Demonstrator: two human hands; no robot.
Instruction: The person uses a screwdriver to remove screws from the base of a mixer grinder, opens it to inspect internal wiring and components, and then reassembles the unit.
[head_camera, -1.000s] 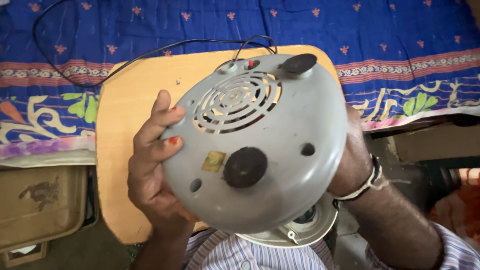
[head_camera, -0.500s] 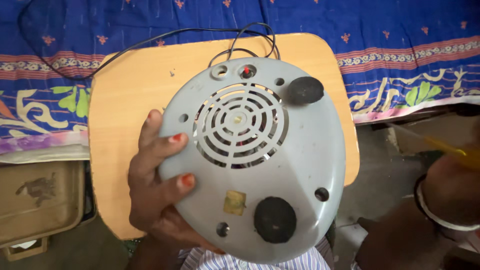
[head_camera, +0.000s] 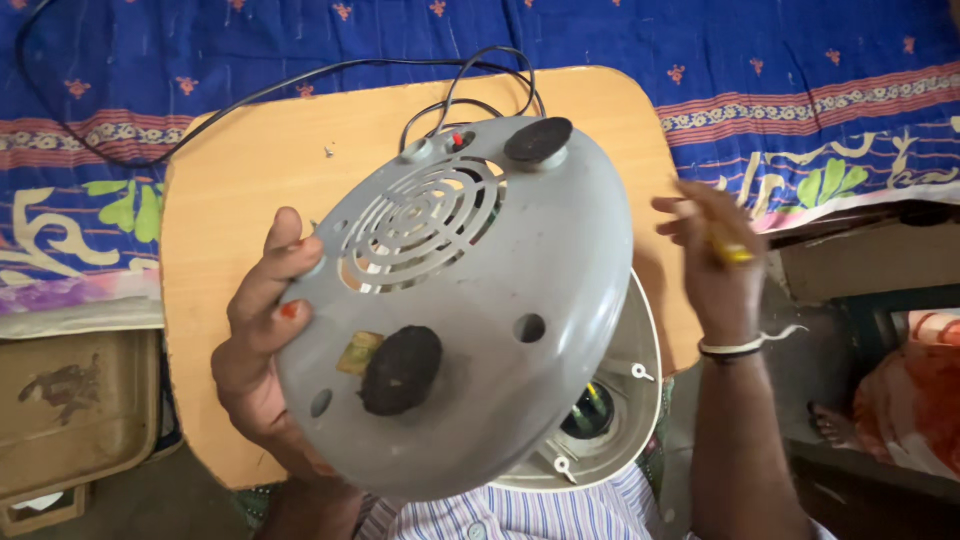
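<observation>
My left hand (head_camera: 262, 335) grips the left edge of a grey rounded appliance base cover (head_camera: 480, 310), held tilted with its underside toward me. The cover has a round vent grille (head_camera: 420, 222), two black rubber feet (head_camera: 400, 370) and several screw holes. Behind it sits the white appliance body (head_camera: 615, 420), partly hidden, with internal parts showing. My right hand (head_camera: 712, 258) hovers just right of the cover, fingers closed on a small yellow-handled tool (head_camera: 733, 252). A black cord (head_camera: 300, 80) runs from the cover's top across the board.
A light wooden board (head_camera: 250, 180) lies under the appliance, resting on a blue patterned bedspread (head_camera: 780, 70). A worn tan box (head_camera: 70, 410) stands at lower left. Another person's foot and orange garment (head_camera: 900, 390) appear at lower right.
The cover has tilted and turned in my left hand, exposing the white body behind it. My right hand came back from the lower right to the cover's right side, holding the yellow tool.
</observation>
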